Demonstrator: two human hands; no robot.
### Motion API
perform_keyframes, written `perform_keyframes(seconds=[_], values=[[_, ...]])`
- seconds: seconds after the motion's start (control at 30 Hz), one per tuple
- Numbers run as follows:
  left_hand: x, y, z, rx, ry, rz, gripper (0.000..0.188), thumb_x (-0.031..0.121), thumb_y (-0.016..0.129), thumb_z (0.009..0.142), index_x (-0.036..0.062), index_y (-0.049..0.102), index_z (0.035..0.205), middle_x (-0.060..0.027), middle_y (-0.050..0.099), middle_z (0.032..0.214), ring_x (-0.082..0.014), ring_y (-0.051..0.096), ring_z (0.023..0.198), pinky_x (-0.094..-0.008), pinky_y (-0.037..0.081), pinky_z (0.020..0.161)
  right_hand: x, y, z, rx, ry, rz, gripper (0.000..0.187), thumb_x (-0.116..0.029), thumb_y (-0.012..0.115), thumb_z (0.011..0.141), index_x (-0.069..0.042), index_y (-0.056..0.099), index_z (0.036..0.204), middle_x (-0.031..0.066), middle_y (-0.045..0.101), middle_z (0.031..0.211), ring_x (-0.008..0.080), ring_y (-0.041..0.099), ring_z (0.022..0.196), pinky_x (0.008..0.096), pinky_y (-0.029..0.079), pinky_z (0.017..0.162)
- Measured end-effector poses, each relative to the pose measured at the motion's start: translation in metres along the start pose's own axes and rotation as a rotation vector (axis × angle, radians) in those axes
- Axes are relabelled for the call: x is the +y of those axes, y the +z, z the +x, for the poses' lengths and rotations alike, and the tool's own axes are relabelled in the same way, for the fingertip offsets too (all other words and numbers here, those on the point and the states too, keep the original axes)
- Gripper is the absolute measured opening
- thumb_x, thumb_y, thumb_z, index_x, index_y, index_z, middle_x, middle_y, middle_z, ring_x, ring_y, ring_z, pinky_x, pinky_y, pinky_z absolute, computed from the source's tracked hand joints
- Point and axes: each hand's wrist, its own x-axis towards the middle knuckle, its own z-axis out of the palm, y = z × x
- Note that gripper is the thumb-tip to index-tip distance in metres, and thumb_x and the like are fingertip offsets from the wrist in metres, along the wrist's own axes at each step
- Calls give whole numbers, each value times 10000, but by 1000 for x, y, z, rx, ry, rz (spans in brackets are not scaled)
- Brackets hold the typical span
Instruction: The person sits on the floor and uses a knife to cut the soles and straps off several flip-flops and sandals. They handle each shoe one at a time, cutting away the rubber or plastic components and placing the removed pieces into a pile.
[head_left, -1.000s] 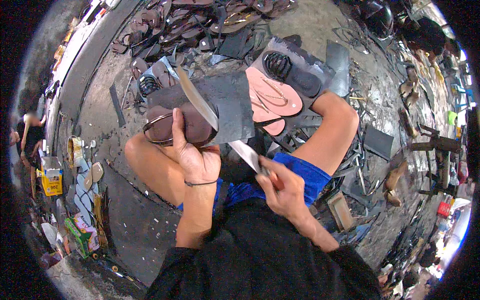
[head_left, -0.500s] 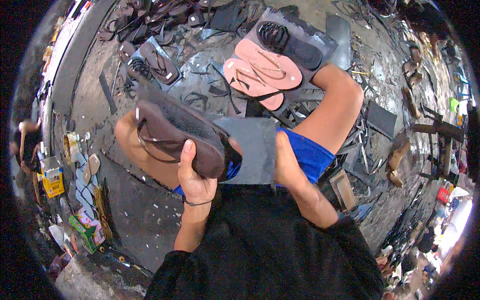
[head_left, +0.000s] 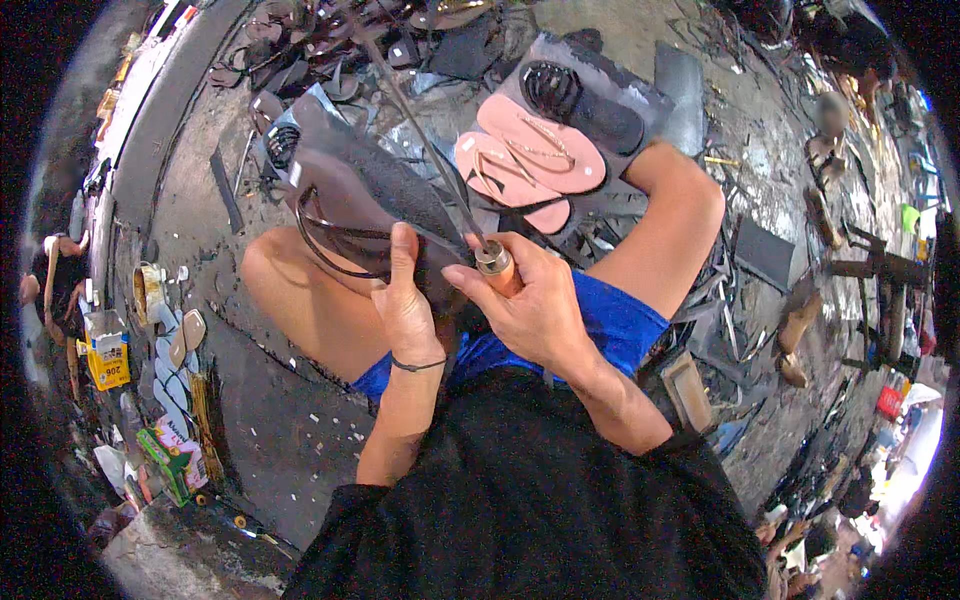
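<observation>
My left hand (head_left: 406,312) grips a dark brown flip-flop (head_left: 345,198) by its heel end, thumb on top. The sandal is tilted, its toe pointing to the far left, with a black sheet of sole material (head_left: 390,180) jutting past its right edge. Closed round a wooden handle with a metal collar, my right hand (head_left: 540,305) holds a long, thin-bladed knife (head_left: 493,260). Its blade slants up and to the far left, past the sheet's edge. Whether the blade touches the sheet I cannot tell.
Pink flip-flops (head_left: 540,150) lie on the floor ahead, beside a dark sole piece with black straps (head_left: 550,90). Black offcuts (head_left: 735,310) are strewn to the right. A shallow tray-like block (head_left: 687,390) sits by my right side; a yellow box (head_left: 107,350) stands far left.
My right hand has come up and left to the flip-flop, and the knife now shows clearly. The grey rectangular piece over my lap is gone from view. The flip-flop has shifted slightly right.
</observation>
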Motion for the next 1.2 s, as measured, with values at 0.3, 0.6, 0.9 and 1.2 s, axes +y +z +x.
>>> perform_keyframes(seconds=[0.3,0.6,0.9,1.2], values=[[30,-33,1,-20,-188,-304,438,481,591,950,94,599,1155,-43,668,1033,-209,661,883,-420,563,749,36,-63,-85,-240,-99,-212,286,-124,711,863,-53,671,1137,134,708,997,284,690,852,354,556,746],[6,-65,-11,-115,-59,-112,346,385,451,1034,121,564,1227,-34,654,999,-177,643,886,-361,550,741,21,-35,-75,-284,-3,-217,294,-184,733,857,-61,688,1119,139,696,863,271,686,744,365,548,665],[9,-75,-15,-26,-88,16,382,426,439,1030,94,584,1151,-22,647,917,-146,629,744,-308,517,625,12,5,-36,-329,-42,-160,285,-258,680,905,-45,695,1094,170,697,867,321,691,753,392,549,664],[20,-68,-20,27,-155,-154,401,462,516,993,77,615,936,-40,635,762,-133,577,553,-257,476,481,37,54,-5,-259,-198,-79,323,-255,689,888,-17,677,1106,189,668,862,350,659,754,414,526,664]])
